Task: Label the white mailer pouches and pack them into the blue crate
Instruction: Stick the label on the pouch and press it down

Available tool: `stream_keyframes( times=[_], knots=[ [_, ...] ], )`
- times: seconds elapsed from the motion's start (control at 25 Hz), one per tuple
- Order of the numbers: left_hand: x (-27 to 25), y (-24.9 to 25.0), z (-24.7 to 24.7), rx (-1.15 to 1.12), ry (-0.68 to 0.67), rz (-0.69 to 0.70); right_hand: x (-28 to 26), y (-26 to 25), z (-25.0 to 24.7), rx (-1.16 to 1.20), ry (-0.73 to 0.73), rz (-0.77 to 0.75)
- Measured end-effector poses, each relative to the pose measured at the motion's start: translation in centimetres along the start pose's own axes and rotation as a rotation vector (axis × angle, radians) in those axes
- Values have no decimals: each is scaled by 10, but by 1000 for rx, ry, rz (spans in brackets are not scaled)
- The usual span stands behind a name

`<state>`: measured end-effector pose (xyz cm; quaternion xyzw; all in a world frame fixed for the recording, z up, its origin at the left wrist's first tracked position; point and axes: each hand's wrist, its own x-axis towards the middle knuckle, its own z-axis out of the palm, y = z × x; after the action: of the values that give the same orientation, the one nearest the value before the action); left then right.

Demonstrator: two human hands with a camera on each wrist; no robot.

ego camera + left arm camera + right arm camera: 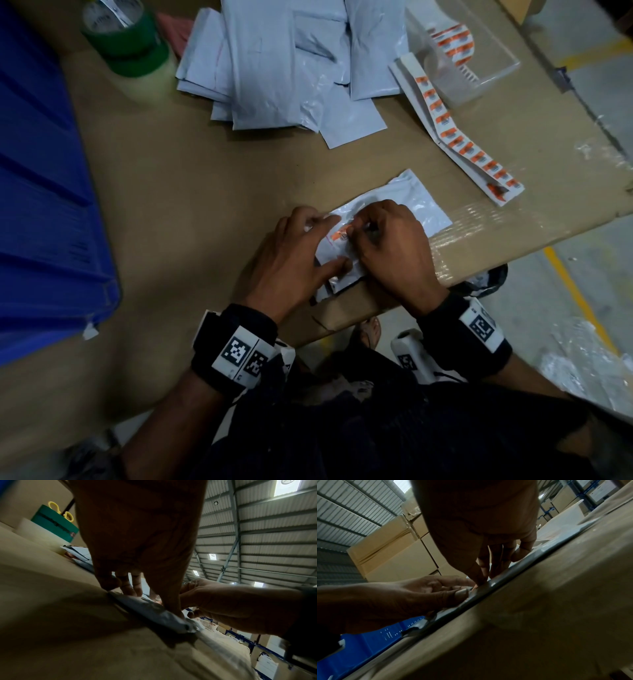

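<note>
White mailer pouch (407,202) is lying near the cardboard table's (191,192) front edge; I am flattening my left hand (291,257) on it, fingers straight, while my right hand (387,246) is pinching an orange label (340,234) onto it. Blue crate (44,192) is sitting left. Left wrist: thumb (171,601) is pressing the pouch edge. Right wrist: fingertips (481,577) are touching the pouch.

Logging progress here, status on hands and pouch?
Left hand pressing pouch flat. Right hand fingertips on orange label. Nothing in the way.
</note>
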<state>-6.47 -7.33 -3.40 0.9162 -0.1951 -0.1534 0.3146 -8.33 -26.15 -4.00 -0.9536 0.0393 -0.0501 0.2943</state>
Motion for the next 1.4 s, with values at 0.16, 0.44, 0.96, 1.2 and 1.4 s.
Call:
stream_keyframes(
  times=[0.16, 0.44, 0.96, 1.2, 1.4],
  knots=[
    [0, 1, -4, -25, -78, 53, -1, -6, -6, -82, -49, -41],
    [4, -10, -2, -22, -105, 18, -16, -17, -29, 138, -26, 104],
    [0, -14, -3, -102, -84, 13, -12, -17, -17, 43, -162, 150],
    [-2, -16, 0, -94, -58, 14, -6, -16, -17, -30, -201, 96],
    [-2, -15, -2, -72, -80, 3, 0, -12, -20, -33, -217, 74]
  ],
)
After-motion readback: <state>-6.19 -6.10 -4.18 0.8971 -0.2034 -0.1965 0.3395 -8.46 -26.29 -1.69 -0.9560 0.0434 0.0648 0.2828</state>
